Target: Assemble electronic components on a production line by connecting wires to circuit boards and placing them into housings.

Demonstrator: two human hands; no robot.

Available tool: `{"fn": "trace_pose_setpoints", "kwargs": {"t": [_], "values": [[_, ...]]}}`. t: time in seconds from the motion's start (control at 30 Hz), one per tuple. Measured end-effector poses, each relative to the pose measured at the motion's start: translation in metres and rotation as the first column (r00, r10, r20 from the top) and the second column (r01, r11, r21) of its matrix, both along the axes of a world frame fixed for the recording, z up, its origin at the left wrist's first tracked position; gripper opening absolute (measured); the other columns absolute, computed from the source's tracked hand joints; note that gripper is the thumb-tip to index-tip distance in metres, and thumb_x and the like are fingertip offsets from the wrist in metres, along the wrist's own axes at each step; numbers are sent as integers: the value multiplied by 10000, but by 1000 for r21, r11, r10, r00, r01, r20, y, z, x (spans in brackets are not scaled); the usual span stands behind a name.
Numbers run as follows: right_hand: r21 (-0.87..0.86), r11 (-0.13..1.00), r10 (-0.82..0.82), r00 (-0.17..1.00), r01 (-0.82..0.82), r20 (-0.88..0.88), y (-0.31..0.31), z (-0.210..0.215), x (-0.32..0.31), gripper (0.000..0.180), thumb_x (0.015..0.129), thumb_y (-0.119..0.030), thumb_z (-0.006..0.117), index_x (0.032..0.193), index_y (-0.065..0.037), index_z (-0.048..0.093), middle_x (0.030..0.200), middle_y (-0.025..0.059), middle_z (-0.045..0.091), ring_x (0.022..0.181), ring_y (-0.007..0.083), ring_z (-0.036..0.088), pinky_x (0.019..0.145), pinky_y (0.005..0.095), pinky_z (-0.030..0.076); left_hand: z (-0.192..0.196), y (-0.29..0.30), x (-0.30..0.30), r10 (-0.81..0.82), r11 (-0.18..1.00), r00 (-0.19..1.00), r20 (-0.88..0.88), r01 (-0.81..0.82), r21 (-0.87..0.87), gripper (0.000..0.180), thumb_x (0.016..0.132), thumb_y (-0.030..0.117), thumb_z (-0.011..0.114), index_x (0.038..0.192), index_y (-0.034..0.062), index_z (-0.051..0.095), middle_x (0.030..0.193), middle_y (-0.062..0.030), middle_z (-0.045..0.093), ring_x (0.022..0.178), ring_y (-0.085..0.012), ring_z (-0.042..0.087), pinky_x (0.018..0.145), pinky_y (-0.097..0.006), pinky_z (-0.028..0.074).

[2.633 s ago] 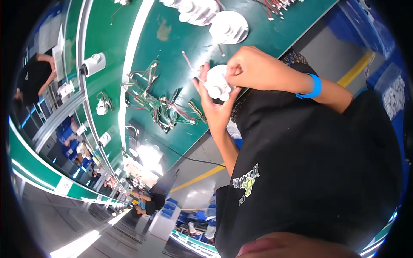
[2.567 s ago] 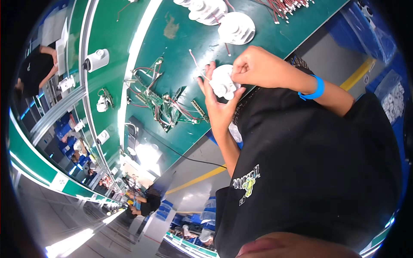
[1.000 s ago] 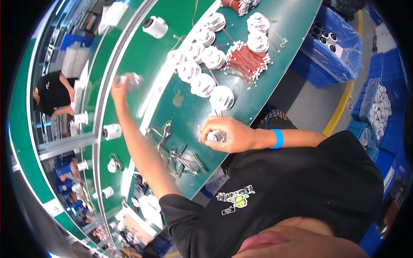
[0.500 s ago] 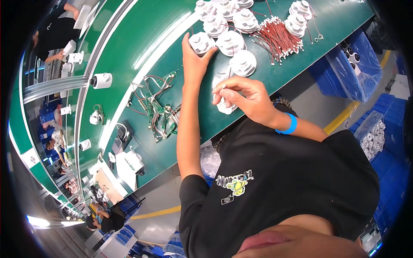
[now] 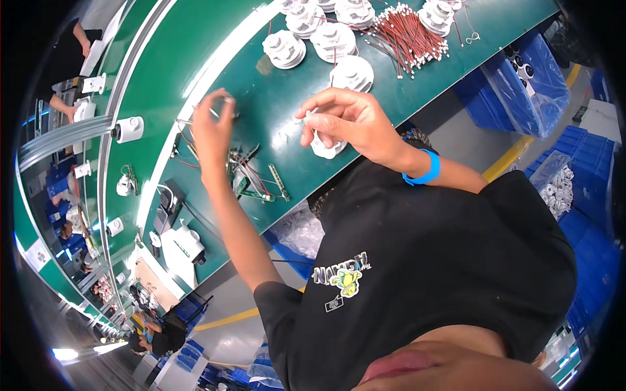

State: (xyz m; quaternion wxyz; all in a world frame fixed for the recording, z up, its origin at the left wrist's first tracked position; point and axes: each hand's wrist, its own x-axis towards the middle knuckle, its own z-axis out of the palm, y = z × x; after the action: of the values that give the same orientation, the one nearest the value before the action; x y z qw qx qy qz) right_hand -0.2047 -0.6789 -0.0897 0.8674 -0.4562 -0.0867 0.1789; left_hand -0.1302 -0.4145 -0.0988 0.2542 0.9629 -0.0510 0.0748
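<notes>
My left hand (image 5: 214,133) is raised over a loose pile of narrow green circuit boards (image 5: 242,176) with thin wires. Motion smears its bent fingers, so whether they hold anything is unclear. Close to my body, my right hand (image 5: 355,125) pinches a small white piece (image 5: 310,116) between thumb and fingertips. Just below those fingers a white plastic part (image 5: 326,148) rests on the green bench, partly covered by the hand. Beyond the right hand stands a white round stepped housing (image 5: 353,74), and another housing (image 5: 284,49) sits farther left.
A bundle of red wires with white ends (image 5: 411,39) lies among several more white housings at the far side. Blue bins (image 5: 479,98) stand beyond the bench's right edge. A white camera-like unit (image 5: 188,244) is at the left end. Other people work across the line.
My left hand has let go of a white housing and moved left and nearer, over the circuit boards. The housing stays on the bench. My right hand keeps its pinch.
</notes>
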Motion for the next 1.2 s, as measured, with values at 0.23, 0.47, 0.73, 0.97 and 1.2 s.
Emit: {"fn": "trace_pose_setpoints", "kwargs": {"t": [0.23, 0.47, 0.73, 0.97, 1.2], "values": [[35, 999, -39, 999, 39, 3, 4, -6, -4, 186, 922, -148, 614, 1037, -3, 639, 881, 96, 691, 628, 49, 554, 559, 194, 441, 52, 12, -32, 384, 730, 886, 259, -120, -673, 231, 891, 46, 623, 1087, -71, 583, 1066, -176, 643, 970, -188, 624, 887, -297, 499], [-26, 997, 76, 994, -78, -82, 1, 0, -2, 228, 929, -149, 606, 1095, -4, 664, 913, 38, 684, 708, 20, 563, 574, 165, 426, -1, -27, -70, 284, 314, 956, -78, -170, -934, 218, 894, 36, 611, 1085, -45, 542, 1054, -154, 617, 978, -237, 611, 919, -351, 497], [-80, 993, 79, 992, -87, -100, -8, -3, 0, 237, 929, -184, 603, 1077, -14, 673, 941, 28, 688, 755, 20, 573, 600, 171, 413, 3, -64, -93, 358, 933, 927, 116, -359, -8, 332, 898, 249, 622, 1175, 66, 608, 1380, -189, 412, 1270, -344, 421, 1006, -448, 378], [-30, 996, 76, 983, -82, -165, -7, -9, -4, 236, 917, -175, 608, 1052, 6, 673, 949, 70, 695, 781, 44, 601, 611, 175, 405, 0, -27, -7, -233, 968, 948, -216, 247, 40, 307, 877, 173, 630, 1166, 68, 629, 1187, -151, 569, 1115, -317, 549, 945, -379, 425], [-98, 994, -44, 997, 38, -58, -5, -9, -2, 177, 876, -116, 673, 981, 25, 688, 904, 67, 695, 784, 56, 608, 628, 208, 448, -7, -14, 2, -310, 951, 882, -354, 290, -111, 207, 879, 140, 641, 1026, -6, 638, 987, -99, 645, 859, -202, 651, 797, -304, 492]]}}
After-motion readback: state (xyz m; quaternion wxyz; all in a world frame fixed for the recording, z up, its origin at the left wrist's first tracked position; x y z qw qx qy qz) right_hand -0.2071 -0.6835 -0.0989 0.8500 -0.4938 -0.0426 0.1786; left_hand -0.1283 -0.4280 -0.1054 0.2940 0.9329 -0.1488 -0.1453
